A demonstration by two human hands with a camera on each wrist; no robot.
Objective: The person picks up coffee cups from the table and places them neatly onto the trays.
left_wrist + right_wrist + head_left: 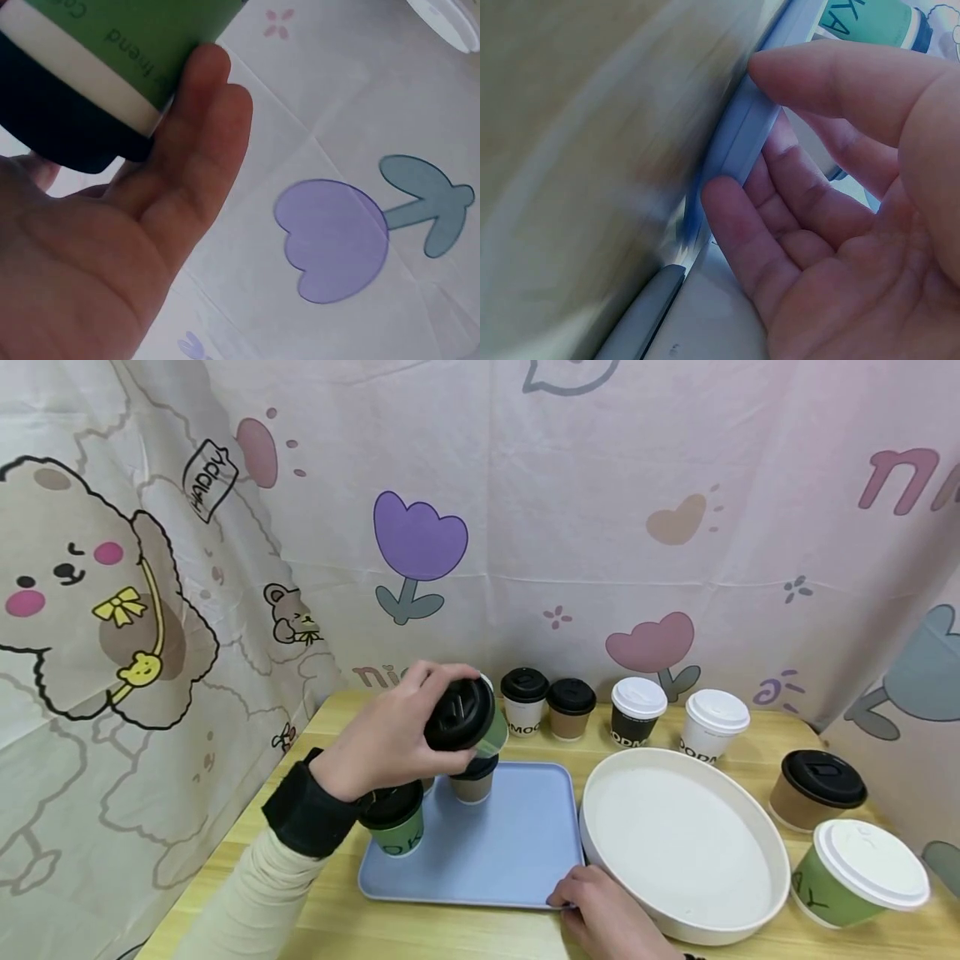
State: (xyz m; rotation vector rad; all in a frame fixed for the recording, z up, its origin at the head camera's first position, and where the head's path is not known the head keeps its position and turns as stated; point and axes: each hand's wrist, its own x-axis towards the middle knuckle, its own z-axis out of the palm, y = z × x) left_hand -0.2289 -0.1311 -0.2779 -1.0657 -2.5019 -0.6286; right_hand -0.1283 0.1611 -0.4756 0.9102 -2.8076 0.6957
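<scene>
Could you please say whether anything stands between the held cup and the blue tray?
A brown cup on the tray shows just below the held cup, possibly obstructing it; nothing visible blocks the tray's middle.

Lidded cups (395,833) on blue tray (517,839)

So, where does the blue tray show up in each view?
Head: lower middle, the blue tray lies just left of the round white dish.
Left wrist: not in this picture.
Right wrist: top middle, where the tray's rim slants down to the left, seen edge-on.
Shared landmark: the right hand, at the tray's near right corner in the head view and at that rim in the right wrist view.
</scene>
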